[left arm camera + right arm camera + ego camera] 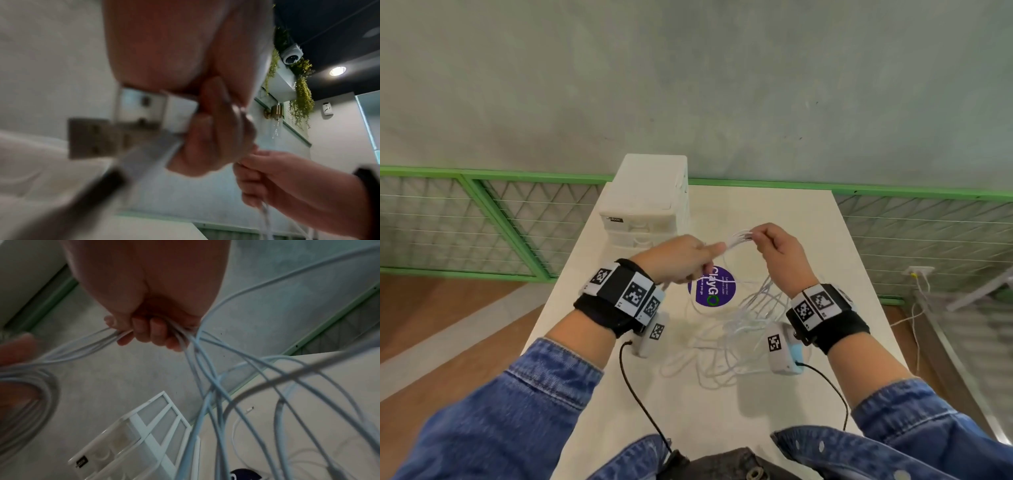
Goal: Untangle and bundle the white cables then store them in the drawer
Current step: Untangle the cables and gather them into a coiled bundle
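Right hand (780, 253) curled round several strands of white cables (739, 318); left hand (681, 260) pinching same bunch, above purple sticker (712, 291); most loops loose beside sticker; bundling barely begun; drawer (633, 229) beyond sticker, shut.

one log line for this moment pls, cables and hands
phase: untangling | left hand: grips white cables | right hand: pinches cable loops | cables: lifted, rest tangled on table | drawer unit: shut

Purple round sticker (711, 287) on white table (825, 246) (mid-top); green fence (482, 219) behind.
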`<state>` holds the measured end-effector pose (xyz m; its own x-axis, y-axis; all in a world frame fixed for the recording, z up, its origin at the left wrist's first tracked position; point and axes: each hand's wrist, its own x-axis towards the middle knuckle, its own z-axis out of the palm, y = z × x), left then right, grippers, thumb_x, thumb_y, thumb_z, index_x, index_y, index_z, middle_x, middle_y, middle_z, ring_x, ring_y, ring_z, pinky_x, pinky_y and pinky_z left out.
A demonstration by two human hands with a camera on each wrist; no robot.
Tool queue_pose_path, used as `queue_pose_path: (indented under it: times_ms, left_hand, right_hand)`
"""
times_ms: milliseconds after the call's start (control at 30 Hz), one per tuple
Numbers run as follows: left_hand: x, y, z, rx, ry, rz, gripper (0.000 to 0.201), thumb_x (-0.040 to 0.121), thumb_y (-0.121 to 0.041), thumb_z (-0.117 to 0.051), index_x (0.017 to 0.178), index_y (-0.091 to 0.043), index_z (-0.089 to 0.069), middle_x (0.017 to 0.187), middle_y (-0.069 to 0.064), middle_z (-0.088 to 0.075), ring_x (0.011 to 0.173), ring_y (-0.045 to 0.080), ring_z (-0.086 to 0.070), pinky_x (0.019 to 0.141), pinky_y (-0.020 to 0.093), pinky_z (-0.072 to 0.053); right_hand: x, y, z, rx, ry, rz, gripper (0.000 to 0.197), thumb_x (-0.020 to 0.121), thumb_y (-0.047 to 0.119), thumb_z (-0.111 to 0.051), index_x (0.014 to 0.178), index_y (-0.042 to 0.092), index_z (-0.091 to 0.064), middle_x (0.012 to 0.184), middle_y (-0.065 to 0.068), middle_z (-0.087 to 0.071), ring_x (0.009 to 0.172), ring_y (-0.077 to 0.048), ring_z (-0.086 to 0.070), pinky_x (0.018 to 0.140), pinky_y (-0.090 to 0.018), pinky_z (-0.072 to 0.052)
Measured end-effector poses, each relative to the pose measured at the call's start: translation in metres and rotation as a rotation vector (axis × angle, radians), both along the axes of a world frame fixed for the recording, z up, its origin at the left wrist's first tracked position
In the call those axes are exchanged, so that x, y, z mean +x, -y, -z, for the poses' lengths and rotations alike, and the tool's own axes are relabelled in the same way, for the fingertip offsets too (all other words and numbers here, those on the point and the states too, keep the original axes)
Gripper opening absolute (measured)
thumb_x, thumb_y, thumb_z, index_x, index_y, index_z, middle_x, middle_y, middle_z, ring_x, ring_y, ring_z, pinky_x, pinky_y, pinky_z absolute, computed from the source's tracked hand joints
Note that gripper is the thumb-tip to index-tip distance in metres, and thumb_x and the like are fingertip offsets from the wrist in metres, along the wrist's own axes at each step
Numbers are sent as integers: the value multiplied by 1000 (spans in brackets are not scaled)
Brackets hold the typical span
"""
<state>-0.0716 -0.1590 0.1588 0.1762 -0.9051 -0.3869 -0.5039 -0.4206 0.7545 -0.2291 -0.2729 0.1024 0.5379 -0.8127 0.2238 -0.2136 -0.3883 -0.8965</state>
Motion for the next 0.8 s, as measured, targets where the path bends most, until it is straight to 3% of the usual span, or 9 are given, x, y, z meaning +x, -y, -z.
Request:
queue_pose_path:
  times_ms: [133, 233, 333, 400, 467, 533, 633, 700, 800]
  left_hand:
    - [-17, -4, -2, 20, -373, 84, 55, 96, -55, -30, 69, -11, -48, 42, -7, -28, 37, 9, -19, 40, 21, -15]
    - [-20, -3, -9, -49, -667, 134, 59, 97, -54, -22, 67, -11, -48, 39, -8, -26, 32, 7, -17, 39, 21, -12]
    - [-21, 1, -22, -210, -977, 120, 59, 95, -52, -19, 65, -12, -51, 37, -11, -29, 29, 4, -20, 38, 21, -11]
    - [-24, 4, -30, -299, -1099, 81, 61, 98, -51, -16, 67, -12, -51, 36, -11, -30, 29, 2, -22, 41, 23, -11]
    - [-26, 6, -34, -359, -1144, 36, 60, 100, -49, -15, 68, -12, -50, 36, -10, -30, 29, 2, -22, 42, 22, -14]
    - [-27, 7, -36, -409, -1110, -4, 57, 101, -47, -15, 68, -12, -48, 37, -10, -29, 30, 3, -20, 42, 23, -13]
    - [-21, 8, -41, -457, -1001, -74, 51, 102, -44, -17, 71, -13, -42, 39, -11, -26, 31, 3, -18, 43, 23, -12]
    - [-18, 6, -45, -473, -974, -89, 49, 100, -47, -19, 72, -13, -41, 39, -11, -26, 32, 3, -18, 42, 21, -15]
    - [-21, 1, -48, -481, -928, -35, 49, 83, -59, -32, 73, -12, -40, 40, -12, -25, 32, 3, -18, 43, 22, -15]
  right_hand:
    - [5, 5, -1, -63, 40, -14, 18, 95, 13, -49, 88, 19, -65, 84, 13, -64, 75, 12, -55, 73, -5, -39]
    - [8, -5, 7, -54, 119, -47, 21, 96, 24, -44, 91, 35, -62, 73, 24, -59, 66, 6, -53, 66, -14, -37]
    - [9, -18, 24, -107, 16, -71, 29, 95, 33, -32, 86, 55, -49, 59, 6, -49, 50, -5, -40, 54, -31, -34]
    - [10, -27, 33, -121, -47, -84, 29, 96, 34, -29, 85, 54, -48, 59, -12, -50, 51, -17, -43, 54, -38, -37]
    - [11, -36, 29, -69, 13, -75, 28, 100, 26, -31, 86, 41, -51, 61, -4, -53, 53, -11, -47, 57, -34, -40]
    - [12, -42, 20, 61, 152, -68, 28, 101, 19, -31, 89, 25, -55, 65, 4, -52, 56, 1, -48, 60, -20, -42]
    - [11, -47, 8, 151, 266, -132, 23, 100, 26, -36, 90, 24, -56, 69, -4, -56, 61, -8, -53, 63, -17, -45]
    - [11, -48, 9, 89, 120, -171, 15, 96, 24, -47, 85, 31, -52, 68, -5, -56, 59, -8, -51, 61, -18, -43]
    - [13, -45, 24, -60, -177, -210, 29, 96, 14, -45, 74, 34, -46, 68, 3, -57, 57, -2, -49, 59, -20, -37]
